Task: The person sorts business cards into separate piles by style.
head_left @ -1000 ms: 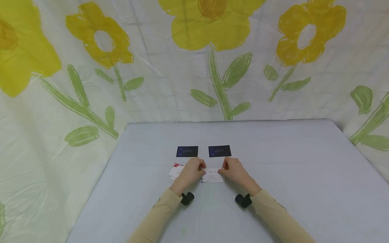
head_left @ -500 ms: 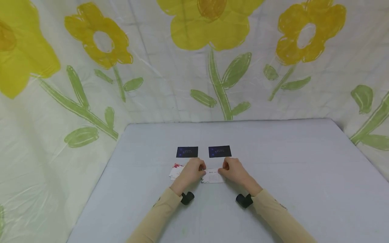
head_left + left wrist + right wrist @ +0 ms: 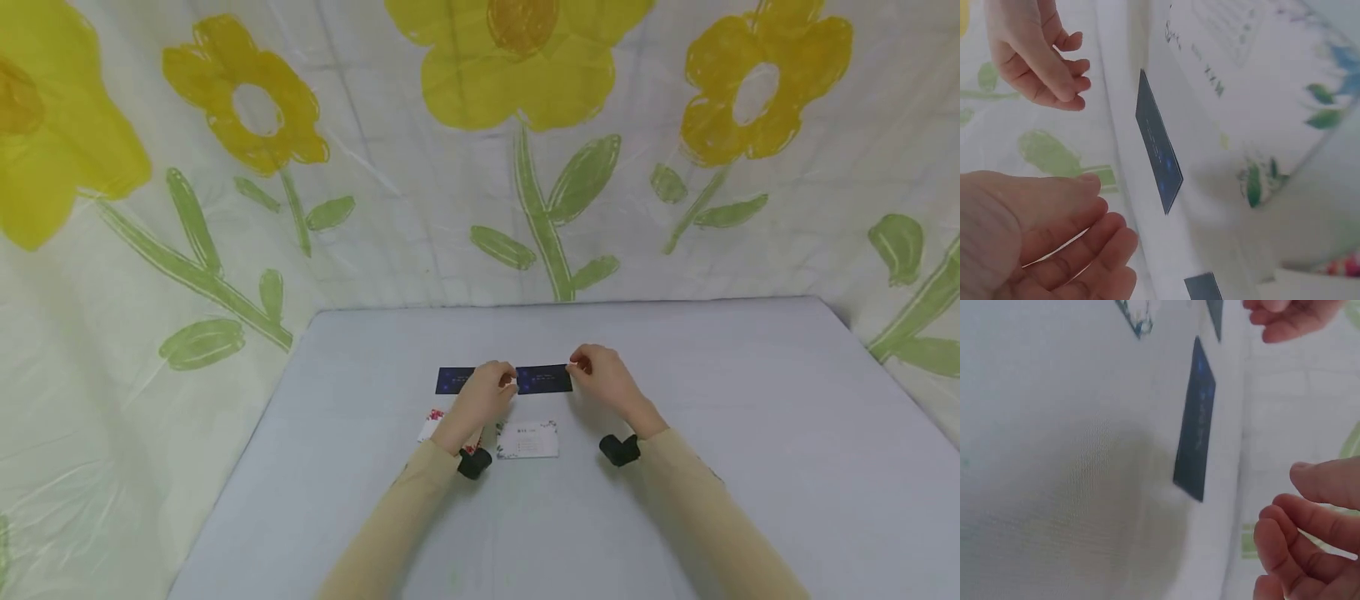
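Observation:
Two dark blue cards lie side by side on the grey table [image 3: 712, 392]. My hands are at the two ends of the right dark card [image 3: 544, 379]. My left hand [image 3: 498, 383] is at its left end and covers part of the left dark card [image 3: 450, 381]. My right hand [image 3: 583, 367] is at its right end. Both wrist views show loosely curled fingers holding nothing, left hand [image 3: 1079, 250] and right hand [image 3: 1310, 525], just off the dark card [image 3: 1159, 150] [image 3: 1195, 444]. A white card with leaf print [image 3: 527, 439] lies nearer me, untouched.
A white card with red flowers [image 3: 431, 424] lies left of the leaf-print card, partly under my left forearm. A wrist camera [image 3: 618, 450] is strapped under each sleeve. A sheet with yellow flowers [image 3: 517, 67] hangs behind and beside the table.
Both hands let go of the white leaf-print card and moved away from me to the ends of the right dark card. The white card stays flat on the table.

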Motion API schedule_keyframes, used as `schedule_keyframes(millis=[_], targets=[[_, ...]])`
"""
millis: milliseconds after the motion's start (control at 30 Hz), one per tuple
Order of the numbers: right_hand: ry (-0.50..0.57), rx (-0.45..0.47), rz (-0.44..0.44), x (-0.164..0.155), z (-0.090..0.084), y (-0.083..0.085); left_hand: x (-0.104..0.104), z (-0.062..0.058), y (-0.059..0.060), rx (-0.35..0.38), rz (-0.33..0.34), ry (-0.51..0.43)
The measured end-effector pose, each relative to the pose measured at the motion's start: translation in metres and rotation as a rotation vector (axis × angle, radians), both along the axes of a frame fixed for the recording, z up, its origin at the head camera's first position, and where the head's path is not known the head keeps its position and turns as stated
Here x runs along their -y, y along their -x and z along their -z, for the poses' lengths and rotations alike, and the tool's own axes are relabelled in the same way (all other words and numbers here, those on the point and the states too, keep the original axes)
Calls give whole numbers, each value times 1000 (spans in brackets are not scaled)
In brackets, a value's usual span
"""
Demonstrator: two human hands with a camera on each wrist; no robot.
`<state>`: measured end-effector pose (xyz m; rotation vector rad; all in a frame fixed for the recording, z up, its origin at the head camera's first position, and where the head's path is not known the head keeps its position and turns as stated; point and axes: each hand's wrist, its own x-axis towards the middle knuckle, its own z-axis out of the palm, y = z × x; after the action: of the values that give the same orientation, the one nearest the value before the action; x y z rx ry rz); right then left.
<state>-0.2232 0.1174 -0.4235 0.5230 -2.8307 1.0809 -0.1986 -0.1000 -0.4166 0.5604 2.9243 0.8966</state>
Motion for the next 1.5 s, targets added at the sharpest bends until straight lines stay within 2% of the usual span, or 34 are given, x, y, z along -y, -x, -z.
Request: schedule_keyframes(millis=[167,367,533,700,933,1100,1300,1400,1500], targets=[[-73,49,-37,3,13,10,-12,3,17,36,-10,63],[-180,-5,-43,9,24,11,-18,11,29,57,19,143],[-250,-30,-58,10,28,12,-19,15,33,76,34,192],[-292,-43,-77,9,29,13,-19,16,35,66,33,235],[-277,-34,-62,8,31,14,-21,14,38,66,38,245],[-198,-12,-33,8,30,14,-22,17,40,77,14,165],[16,-27,10,6,31,13,-25,23,38,35,-41,-45],[139,-44,24,1,29,9,-27,22,36,-4,-47,-151],[226,-42,42,-7,22,3,-29,15,32,-18,-24,-217]])
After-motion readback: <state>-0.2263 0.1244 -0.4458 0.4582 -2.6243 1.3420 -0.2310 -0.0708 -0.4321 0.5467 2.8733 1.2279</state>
